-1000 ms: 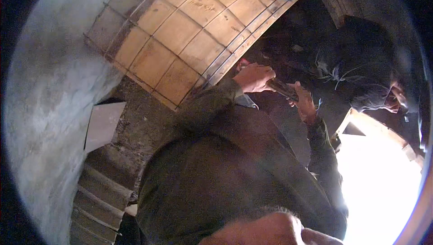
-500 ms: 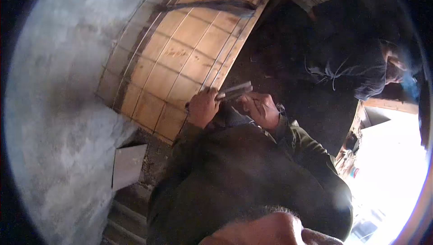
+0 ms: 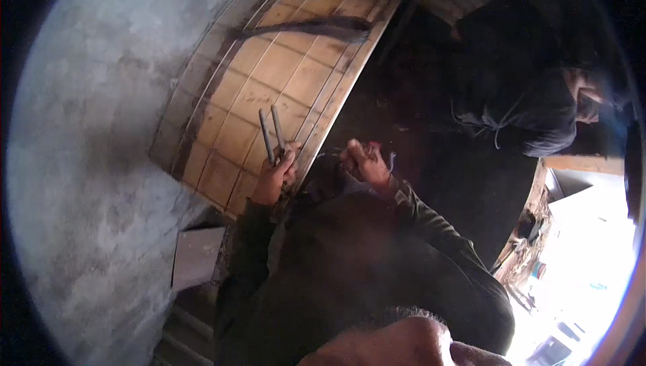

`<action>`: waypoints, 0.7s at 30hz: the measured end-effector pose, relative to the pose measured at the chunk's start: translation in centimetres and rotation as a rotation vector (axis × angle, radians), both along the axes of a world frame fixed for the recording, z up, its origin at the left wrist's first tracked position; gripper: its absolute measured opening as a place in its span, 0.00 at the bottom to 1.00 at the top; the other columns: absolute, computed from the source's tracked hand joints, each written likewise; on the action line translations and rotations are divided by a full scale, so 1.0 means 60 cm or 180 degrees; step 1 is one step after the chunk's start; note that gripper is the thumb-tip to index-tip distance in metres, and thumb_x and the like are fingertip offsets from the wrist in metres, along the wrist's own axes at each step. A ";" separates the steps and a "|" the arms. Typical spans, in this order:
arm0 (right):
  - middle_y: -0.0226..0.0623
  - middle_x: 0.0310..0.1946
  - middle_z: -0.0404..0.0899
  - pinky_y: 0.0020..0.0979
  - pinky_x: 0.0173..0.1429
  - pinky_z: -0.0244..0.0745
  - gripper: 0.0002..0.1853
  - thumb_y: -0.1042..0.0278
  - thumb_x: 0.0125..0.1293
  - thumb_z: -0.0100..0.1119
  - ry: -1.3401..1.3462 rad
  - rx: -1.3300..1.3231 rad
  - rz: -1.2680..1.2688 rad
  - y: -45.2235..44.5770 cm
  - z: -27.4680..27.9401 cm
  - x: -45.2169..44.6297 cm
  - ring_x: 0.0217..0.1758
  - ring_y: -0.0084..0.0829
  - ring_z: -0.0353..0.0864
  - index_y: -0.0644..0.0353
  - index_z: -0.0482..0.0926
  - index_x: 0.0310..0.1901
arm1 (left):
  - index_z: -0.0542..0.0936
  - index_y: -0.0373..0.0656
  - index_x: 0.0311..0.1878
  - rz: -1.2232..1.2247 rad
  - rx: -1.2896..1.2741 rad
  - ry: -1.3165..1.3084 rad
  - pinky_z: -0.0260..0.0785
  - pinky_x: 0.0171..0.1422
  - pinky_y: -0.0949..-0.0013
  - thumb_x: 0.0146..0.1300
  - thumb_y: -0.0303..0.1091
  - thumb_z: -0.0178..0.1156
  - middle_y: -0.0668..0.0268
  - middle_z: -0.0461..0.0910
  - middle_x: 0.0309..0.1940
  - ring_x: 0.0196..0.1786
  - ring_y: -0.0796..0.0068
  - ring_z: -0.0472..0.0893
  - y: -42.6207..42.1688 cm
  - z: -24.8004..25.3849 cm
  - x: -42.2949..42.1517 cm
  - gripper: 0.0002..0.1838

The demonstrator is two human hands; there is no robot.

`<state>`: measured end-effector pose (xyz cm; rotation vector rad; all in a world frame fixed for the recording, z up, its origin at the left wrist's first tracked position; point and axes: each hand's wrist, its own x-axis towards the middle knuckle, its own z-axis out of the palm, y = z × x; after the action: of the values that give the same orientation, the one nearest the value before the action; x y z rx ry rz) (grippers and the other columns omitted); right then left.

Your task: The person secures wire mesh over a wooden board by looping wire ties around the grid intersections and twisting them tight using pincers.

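The left hand (image 3: 273, 181) is closed around a two-pronged tool (image 3: 266, 136), maybe pincers; its prongs point up from the grip, before a wire-meshed wooden panel (image 3: 259, 83). Half a second ago both hands were at it. Now the right hand (image 3: 369, 165) is apart, rightward of the grip, fingers curled; whether it holds something, I cannot tell. So one hand seems enough to carry the tool.

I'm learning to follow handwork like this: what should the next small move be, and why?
Probably bring the right hand across to steady the two grey rods: the left hand grips them low down, their upper ends stick up free, and the right hand is apart from them. Whether it holds anything is unclear.
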<state>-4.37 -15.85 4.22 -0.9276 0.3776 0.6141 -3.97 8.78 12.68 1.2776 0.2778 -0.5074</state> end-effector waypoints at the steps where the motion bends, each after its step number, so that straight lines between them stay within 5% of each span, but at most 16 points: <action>1: 0.29 0.13 0.68 0.24 0.21 0.57 0.26 0.47 0.71 0.45 -0.1348 -0.1327 -0.0033 0.000 0.005 0.018 0.15 0.20 0.64 0.60 0.77 0.26 | 0.74 0.45 0.53 0.0085 0.0035 0.0070 0.53 0.26 0.80 0.65 0.43 0.57 0.77 0.64 0.22 0.23 0.88 0.59 0.007 0.001 -0.004 0.18; 4: 0.37 0.23 0.75 0.29 0.36 0.67 0.23 0.47 0.70 0.46 -0.1696 -0.1779 0.0098 -0.008 0.046 0.035 0.27 0.31 0.73 0.61 0.79 0.33 | 0.77 0.45 0.51 -0.0507 0.0169 0.0186 0.54 0.27 0.79 0.65 0.43 0.56 0.77 0.66 0.21 0.23 0.87 0.62 0.045 0.002 -0.005 0.16; 6: 0.41 0.36 0.78 0.38 0.47 0.67 0.22 0.46 0.66 0.49 -0.4301 -0.3737 0.0627 0.000 0.129 0.066 0.39 0.39 0.74 0.58 0.78 0.46 | 0.80 0.45 0.47 -0.1456 0.1024 -0.0228 0.55 0.28 0.78 0.65 0.44 0.56 0.77 0.68 0.21 0.24 0.87 0.64 0.070 0.013 -0.008 0.15; 7: 0.42 0.47 0.76 0.43 0.55 0.65 0.29 0.43 0.61 0.54 -0.4072 -0.3912 0.1440 -0.004 0.134 0.061 0.51 0.44 0.72 0.57 0.72 0.57 | 0.82 0.45 0.40 -0.1183 0.1157 -0.0149 0.57 0.28 0.76 0.63 0.43 0.58 0.76 0.70 0.22 0.25 0.86 0.67 0.072 0.033 -0.011 0.12; 11: 0.44 0.53 0.74 0.42 0.65 0.60 0.32 0.42 0.57 0.57 -0.3675 -0.4677 0.2746 -0.063 -0.053 0.017 0.62 0.44 0.68 0.55 0.72 0.58 | 0.80 0.44 0.36 -0.0307 0.1444 0.0198 0.57 0.28 0.75 0.61 0.44 0.60 0.77 0.69 0.21 0.25 0.86 0.67 0.107 0.094 -0.016 0.12; 13: 0.45 0.51 0.76 0.44 0.62 0.66 0.27 0.48 0.59 0.57 -0.2538 -0.4497 0.2998 -0.107 -0.075 0.017 0.58 0.44 0.72 0.56 0.74 0.55 | 0.79 0.44 0.34 -0.0120 0.1880 -0.0039 0.56 0.26 0.76 0.60 0.45 0.62 0.77 0.69 0.20 0.22 0.86 0.66 0.154 0.073 -0.031 0.13; 18: 0.38 0.42 0.78 0.34 0.46 0.69 0.16 0.61 0.64 0.53 -0.1579 -0.3714 0.0527 -0.237 -0.118 0.095 0.44 0.33 0.75 0.61 0.76 0.49 | 0.79 0.44 0.36 0.0859 0.2080 0.0002 0.50 0.20 0.77 0.59 0.46 0.63 0.78 0.68 0.17 0.16 0.87 0.61 0.210 0.073 -0.068 0.14; 21: 0.34 0.36 0.79 0.28 0.37 0.71 0.11 0.68 0.67 0.51 -0.2032 -0.1067 -0.1336 -0.305 -0.116 0.177 0.35 0.26 0.76 0.65 0.76 0.45 | 0.80 0.44 0.39 0.1302 0.2022 0.0029 0.47 0.19 0.78 0.59 0.46 0.62 0.78 0.67 0.16 0.15 0.87 0.59 0.224 0.108 -0.076 0.15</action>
<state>6.28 -34.17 -2.77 -1.2618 0.0882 -0.1487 -8.56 22.19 19.15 1.7731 0.7310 -0.0640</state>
